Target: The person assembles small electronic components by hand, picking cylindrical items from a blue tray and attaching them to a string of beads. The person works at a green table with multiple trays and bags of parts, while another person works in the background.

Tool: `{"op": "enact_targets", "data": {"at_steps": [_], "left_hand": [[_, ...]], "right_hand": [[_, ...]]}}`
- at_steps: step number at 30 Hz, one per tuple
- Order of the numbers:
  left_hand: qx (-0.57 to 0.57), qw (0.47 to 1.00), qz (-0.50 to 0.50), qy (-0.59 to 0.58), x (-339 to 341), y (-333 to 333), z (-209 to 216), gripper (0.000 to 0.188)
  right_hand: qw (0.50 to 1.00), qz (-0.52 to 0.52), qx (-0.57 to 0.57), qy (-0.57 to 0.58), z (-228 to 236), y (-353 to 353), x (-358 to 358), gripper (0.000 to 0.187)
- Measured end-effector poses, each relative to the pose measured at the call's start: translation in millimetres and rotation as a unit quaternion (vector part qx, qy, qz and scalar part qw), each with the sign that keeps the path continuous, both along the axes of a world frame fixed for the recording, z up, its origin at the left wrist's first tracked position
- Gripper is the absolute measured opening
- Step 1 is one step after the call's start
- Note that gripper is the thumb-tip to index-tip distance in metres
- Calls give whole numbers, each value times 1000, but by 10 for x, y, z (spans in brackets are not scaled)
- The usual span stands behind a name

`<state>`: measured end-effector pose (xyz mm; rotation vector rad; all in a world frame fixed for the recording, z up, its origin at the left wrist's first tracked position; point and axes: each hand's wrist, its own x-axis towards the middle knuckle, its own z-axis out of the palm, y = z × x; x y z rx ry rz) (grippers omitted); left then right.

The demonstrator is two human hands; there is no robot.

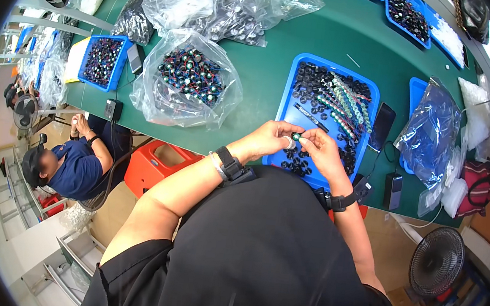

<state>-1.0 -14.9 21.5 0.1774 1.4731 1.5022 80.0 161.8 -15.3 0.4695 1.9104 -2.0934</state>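
My left hand (263,139) and my right hand (324,153) meet over the near edge of a blue tray (287,95). Pinched between the fingertips of both is a small round part with a green face (296,137); its exact kind is too small to tell. Below and around the hands, the tray holds many small black round pieces (308,78). Rows of green and whitish round parts with reddish wires (344,102) lie across its far right half. A black marker pen (311,117) rests slantwise in the middle of the tray.
An open plastic bag of wired round parts (190,75) stands left on the green table (258,88), with a smaller blue tray (114,73) beyond it. A phone (383,124) and a bagged tray (433,128) lie right. A co-worker (79,165) sits left, near a red stool (150,173).
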Motion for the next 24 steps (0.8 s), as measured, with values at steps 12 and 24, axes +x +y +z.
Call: {"op": "enact_targets", "data": {"at_steps": [12,24], "left_hand": [[-162,898,-45,407,60,23,-72,21],[-128,963,234,41,-211,-525,-690,27]], "right_hand": [[989,49,-37,-131,308,-150,-100,13],[987,-64,67,-134,-492,251,170,17]]}}
